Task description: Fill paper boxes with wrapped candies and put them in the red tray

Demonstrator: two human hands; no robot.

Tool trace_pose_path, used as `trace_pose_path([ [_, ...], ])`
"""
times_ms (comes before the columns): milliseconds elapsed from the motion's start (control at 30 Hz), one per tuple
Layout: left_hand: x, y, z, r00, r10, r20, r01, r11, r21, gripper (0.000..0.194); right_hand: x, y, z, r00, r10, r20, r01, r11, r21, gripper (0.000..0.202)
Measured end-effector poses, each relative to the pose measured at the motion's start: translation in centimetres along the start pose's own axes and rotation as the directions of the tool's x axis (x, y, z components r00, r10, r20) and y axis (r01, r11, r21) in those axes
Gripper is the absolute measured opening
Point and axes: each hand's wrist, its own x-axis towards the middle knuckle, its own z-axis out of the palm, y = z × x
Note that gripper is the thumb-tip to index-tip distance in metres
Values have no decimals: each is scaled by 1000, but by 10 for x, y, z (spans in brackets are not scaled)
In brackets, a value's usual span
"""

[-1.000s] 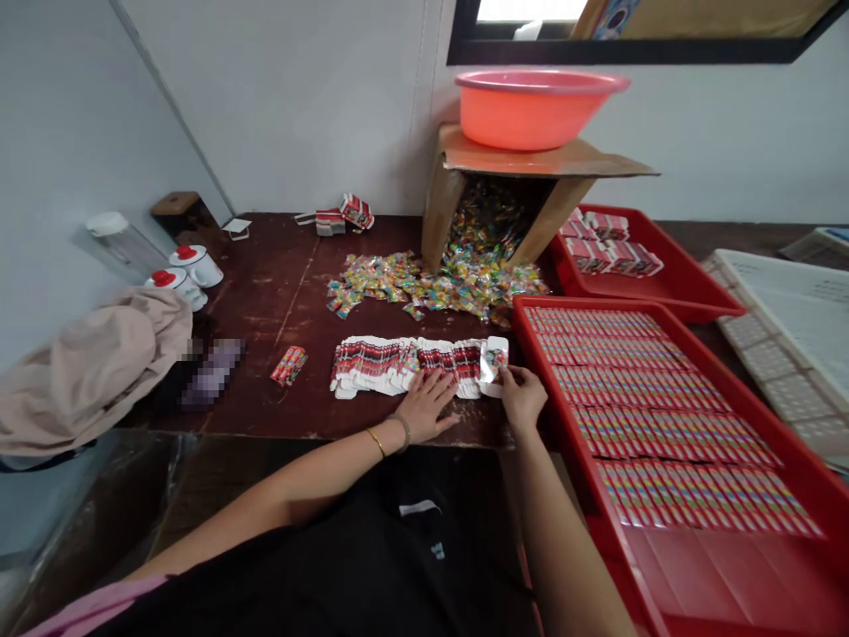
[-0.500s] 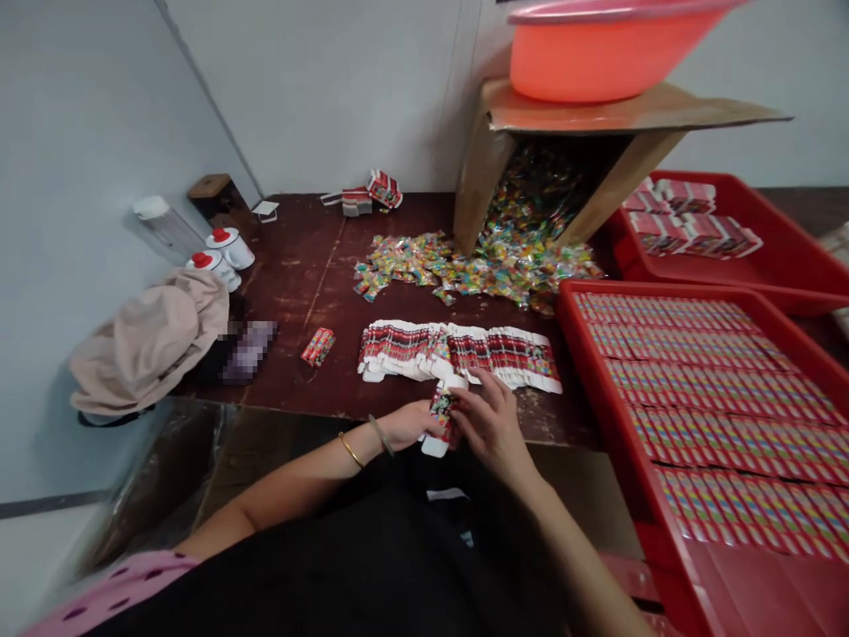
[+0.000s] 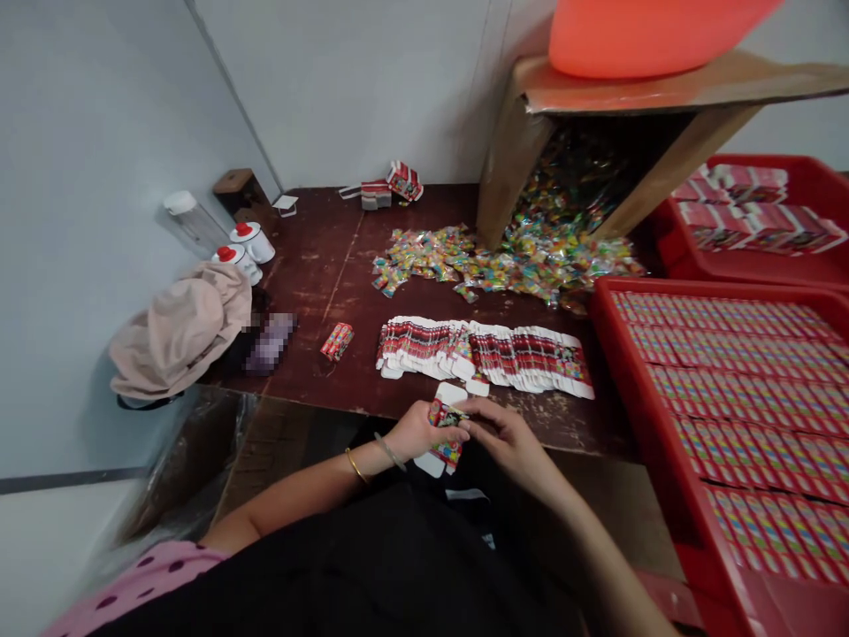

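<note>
A small printed carton (image 3: 446, 451) with white end flaps is held in front of the table's near edge. My left hand (image 3: 419, 432) is closed on its left side, thumb across the front. The fingers of my right hand (image 3: 508, 438) pinch the carton's right upper edge. Just beyond lies a long row of flat red and white cartons (image 3: 424, 347), overlapping one another. To the left of that row, a small red printed pack (image 3: 338, 341) sits alone on the table. Small wrapped candies (image 3: 431, 257) are spread behind the row.
A cardboard box (image 3: 504, 159) on its side spills candies; an orange basin (image 3: 650, 35) rests on it. Red trays (image 3: 653, 460) at right hold rows of packs and carton bundles (image 3: 730, 226). Lidded mugs (image 3: 252, 241), a beige cloth bag (image 3: 186, 323) and a clear bottle (image 3: 192, 221) stand left.
The carton has turned in my hands and come slightly lower, away from the row. My right fingers have moved down along its edge. The whole view has shifted, moving the table items rightward.
</note>
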Motion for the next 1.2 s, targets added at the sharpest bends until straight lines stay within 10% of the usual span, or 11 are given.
trace_pose_path([
  [167,-9,-11,2,929,260,-263,-235,964,123,45,-20,23,41,913,108,-393,-32,981,194,36],
  [333,-29,-11,-2,928,344,-139,-293,909,295,36,-40,20,50,876,185,-446,-69,962,263,27],
  [633,-69,-21,-4,991,111,-71,-87,958,272,26,-72,13,68,877,440,-192,-298,812,501,32],
  [833,-73,-26,2,983,-77,-167,64,995,-81,40,-54,13,59,799,471,374,-587,471,658,34],
  [1033,-63,-42,-4,893,-384,235,449,792,-414,46,-33,7,50,918,312,244,-382,861,336,39],
  [1200,-65,-41,-10,910,-313,274,410,780,-472,42,-26,4,52,885,343,315,-436,847,304,42],
])
